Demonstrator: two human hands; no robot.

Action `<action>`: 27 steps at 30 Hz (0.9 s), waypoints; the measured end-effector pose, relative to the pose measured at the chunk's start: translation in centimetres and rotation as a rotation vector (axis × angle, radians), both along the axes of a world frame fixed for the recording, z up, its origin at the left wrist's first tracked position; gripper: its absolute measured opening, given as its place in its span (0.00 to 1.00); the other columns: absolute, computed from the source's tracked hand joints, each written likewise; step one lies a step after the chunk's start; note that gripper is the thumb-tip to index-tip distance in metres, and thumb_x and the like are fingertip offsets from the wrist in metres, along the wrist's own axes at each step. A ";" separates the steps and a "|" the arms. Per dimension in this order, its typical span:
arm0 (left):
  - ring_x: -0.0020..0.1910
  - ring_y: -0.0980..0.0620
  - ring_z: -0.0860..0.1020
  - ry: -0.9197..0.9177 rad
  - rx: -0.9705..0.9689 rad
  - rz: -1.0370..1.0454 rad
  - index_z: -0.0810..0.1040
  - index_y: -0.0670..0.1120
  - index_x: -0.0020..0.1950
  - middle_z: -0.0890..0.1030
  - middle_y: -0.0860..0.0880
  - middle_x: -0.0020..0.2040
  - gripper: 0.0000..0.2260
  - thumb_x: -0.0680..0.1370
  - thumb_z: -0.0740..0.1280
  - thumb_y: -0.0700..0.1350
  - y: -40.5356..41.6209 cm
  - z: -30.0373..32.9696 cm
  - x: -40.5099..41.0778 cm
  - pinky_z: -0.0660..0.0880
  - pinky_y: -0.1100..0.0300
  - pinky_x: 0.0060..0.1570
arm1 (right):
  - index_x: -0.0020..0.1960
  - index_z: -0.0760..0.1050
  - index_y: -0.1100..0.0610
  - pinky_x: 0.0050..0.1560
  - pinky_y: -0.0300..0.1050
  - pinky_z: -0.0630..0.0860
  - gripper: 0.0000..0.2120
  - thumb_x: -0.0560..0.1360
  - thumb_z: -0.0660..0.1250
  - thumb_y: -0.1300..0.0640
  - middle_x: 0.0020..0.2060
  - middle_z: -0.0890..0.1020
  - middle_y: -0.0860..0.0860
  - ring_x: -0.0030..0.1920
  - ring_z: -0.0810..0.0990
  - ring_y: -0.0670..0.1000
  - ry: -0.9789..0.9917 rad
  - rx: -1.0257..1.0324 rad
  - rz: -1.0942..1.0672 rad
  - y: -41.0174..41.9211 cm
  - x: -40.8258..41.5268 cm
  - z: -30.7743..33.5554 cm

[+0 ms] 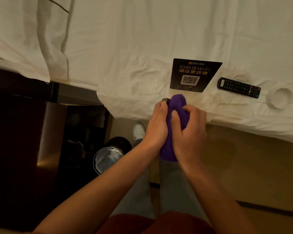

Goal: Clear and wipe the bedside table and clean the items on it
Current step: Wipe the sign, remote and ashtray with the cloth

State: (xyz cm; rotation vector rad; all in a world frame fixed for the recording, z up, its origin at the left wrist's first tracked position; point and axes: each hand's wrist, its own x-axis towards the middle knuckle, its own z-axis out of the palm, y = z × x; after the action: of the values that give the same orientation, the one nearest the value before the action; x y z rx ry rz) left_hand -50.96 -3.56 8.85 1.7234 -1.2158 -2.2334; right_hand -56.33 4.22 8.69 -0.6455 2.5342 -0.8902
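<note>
My right hand grips a purple cloth bunched around something at the bed's edge. My left hand holds a small dark object whose end pokes out above my thumb; the cloth covers the remainder of it. On the white bed sheet lie a black QR-code WiFi sign, a black remote control and a white round ashtray-like dish. The dark bedside table stands at the left.
A round bin with a white liner sits on the floor beside the table, below the bed's corner. My legs and a white shoe are on the tan floor. A pillow lies at the upper left.
</note>
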 end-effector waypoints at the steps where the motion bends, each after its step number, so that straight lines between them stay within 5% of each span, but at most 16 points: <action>1: 0.57 0.56 0.81 -0.013 -0.017 -0.001 0.78 0.55 0.63 0.84 0.54 0.56 0.20 0.83 0.54 0.63 -0.4 0.1 -0.2 0.75 0.48 0.67 | 0.65 0.72 0.54 0.48 0.22 0.67 0.15 0.83 0.64 0.46 0.59 0.76 0.51 0.50 0.69 0.37 -0.011 -0.016 0.007 0.3 0.6 0.2; 3: 0.57 0.55 0.82 -0.021 -0.016 -0.037 0.79 0.54 0.63 0.85 0.52 0.56 0.20 0.85 0.52 0.61 -0.8 0.3 -0.3 0.76 0.50 0.65 | 0.63 0.73 0.54 0.51 0.21 0.67 0.14 0.82 0.65 0.47 0.58 0.76 0.51 0.51 0.70 0.37 -0.014 -0.057 0.008 0.6 1.0 0.6; 7: 0.44 0.55 0.86 0.067 0.183 -0.092 0.84 0.56 0.50 0.88 0.50 0.44 0.30 0.81 0.47 0.71 -0.2 0.8 0.5 0.81 0.63 0.41 | 0.59 0.76 0.55 0.53 0.23 0.69 0.13 0.79 0.70 0.51 0.54 0.77 0.52 0.52 0.73 0.38 0.085 -0.178 0.026 -0.3 0.2 1.5; 14: 0.62 0.53 0.81 0.159 0.022 -0.236 0.74 0.50 0.70 0.82 0.49 0.62 0.24 0.84 0.52 0.62 1.2 0.8 0.8 0.76 0.52 0.65 | 0.63 0.75 0.58 0.47 0.24 0.70 0.15 0.82 0.68 0.50 0.57 0.77 0.54 0.51 0.75 0.42 0.028 -0.132 -0.066 -0.4 -2.5 0.9; 17: 0.60 0.56 0.81 0.174 0.029 -0.253 0.75 0.47 0.66 0.82 0.50 0.59 0.17 0.87 0.54 0.55 3.0 0.3 2.4 0.77 0.63 0.59 | 0.64 0.73 0.56 0.47 0.26 0.71 0.14 0.83 0.66 0.48 0.59 0.76 0.51 0.52 0.76 0.43 -0.016 -0.063 -0.076 1.2 -2.6 -0.4; 20: 0.57 0.67 0.79 0.185 0.066 -0.232 0.75 0.52 0.64 0.83 0.64 0.55 0.13 0.88 0.52 0.50 4.6 0.1 3.7 0.74 0.73 0.55 | 0.64 0.73 0.55 0.49 0.23 0.70 0.14 0.83 0.67 0.48 0.59 0.76 0.51 0.49 0.74 0.38 -0.070 -0.033 -0.091 3.2 -2.5 -1.6; 24: 0.60 0.52 0.82 0.229 0.146 -0.117 0.76 0.50 0.69 0.83 0.50 0.60 0.20 0.85 0.54 0.57 5.2 0.2 4.4 0.80 0.62 0.52 | 0.61 0.74 0.50 0.50 0.23 0.70 0.12 0.81 0.68 0.47 0.58 0.77 0.48 0.53 0.73 0.31 -0.132 -0.033 -0.145 5.1 -3.5 -2.6; 27: 0.57 0.49 0.83 0.286 0.232 -0.040 0.76 0.53 0.70 0.84 0.50 0.58 0.21 0.84 0.53 0.59 3.4 0.0 3.8 0.81 0.52 0.54 | 0.58 0.74 0.45 0.53 0.38 0.78 0.10 0.79 0.69 0.45 0.54 0.80 0.44 0.53 0.79 0.39 -0.246 -0.096 -0.274 5.4 -4.8 -2.4</action>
State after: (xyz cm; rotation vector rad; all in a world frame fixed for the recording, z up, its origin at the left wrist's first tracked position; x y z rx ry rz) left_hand -47.18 -0.21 8.85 1.3853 -0.9698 -2.6206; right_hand -61.14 9.63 6.27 -0.1993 2.4005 -1.1148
